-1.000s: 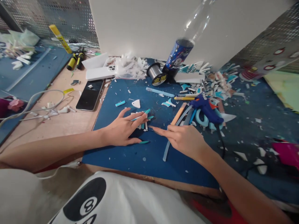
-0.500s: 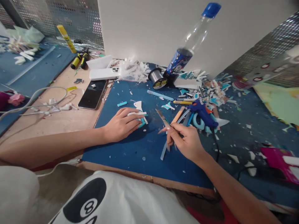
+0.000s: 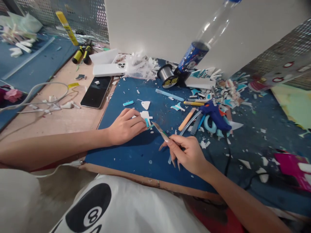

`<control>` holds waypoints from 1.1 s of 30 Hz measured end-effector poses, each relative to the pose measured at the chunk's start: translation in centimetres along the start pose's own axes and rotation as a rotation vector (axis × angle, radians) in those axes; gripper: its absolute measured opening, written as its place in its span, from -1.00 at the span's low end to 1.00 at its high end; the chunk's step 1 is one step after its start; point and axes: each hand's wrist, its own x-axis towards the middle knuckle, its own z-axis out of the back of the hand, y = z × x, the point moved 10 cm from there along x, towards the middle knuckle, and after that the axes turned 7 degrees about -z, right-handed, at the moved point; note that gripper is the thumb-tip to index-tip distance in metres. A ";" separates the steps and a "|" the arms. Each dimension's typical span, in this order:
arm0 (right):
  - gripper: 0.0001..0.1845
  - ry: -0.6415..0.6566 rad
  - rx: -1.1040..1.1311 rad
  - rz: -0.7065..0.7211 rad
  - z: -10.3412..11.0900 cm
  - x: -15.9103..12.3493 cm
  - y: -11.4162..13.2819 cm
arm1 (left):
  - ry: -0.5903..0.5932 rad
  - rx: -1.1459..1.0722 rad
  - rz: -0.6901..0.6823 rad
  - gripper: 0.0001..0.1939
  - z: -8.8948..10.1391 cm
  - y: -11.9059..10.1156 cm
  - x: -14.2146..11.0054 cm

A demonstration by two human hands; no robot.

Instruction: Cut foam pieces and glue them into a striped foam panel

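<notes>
My left hand (image 3: 126,126) lies on the blue cutting mat (image 3: 136,155), fingers curled and pressing on a small white and teal foam piece (image 3: 145,117). My right hand (image 3: 188,152) grips a craft knife (image 3: 160,132) like a pen. Its blade points up and left, and the tip is right beside the foam piece under my left fingertips. A white triangular scrap (image 3: 145,104) lies just beyond the piece.
A blue glue gun (image 3: 215,113) and teal scissors (image 3: 210,125) lie to the right among pens, glue sticks and foam scraps. A plastic bottle (image 3: 194,55) and a wire spool (image 3: 166,76) stand at the back. A black phone (image 3: 96,92) rests on the wooden table to the left.
My right hand took up the craft knife and brought its blade left to the foam piece. My left hand curled its fingers down onto the piece.
</notes>
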 end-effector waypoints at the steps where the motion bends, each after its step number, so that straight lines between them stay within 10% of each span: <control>1: -0.60 -0.004 -0.011 0.007 0.0 0.0 0.0 | 0.000 0.003 -0.001 -0.86 0.0 0.0 0.0; 23: -0.57 -0.010 -0.011 -0.034 0.0 0.1 -0.5 | -0.024 -0.005 0.000 -0.89 0.2 -0.1 0.0; 33: -0.63 -0.105 0.188 -0.104 1.1 0.4 -1.5 | -0.041 -0.341 0.136 -0.79 -0.1 2.1 -0.2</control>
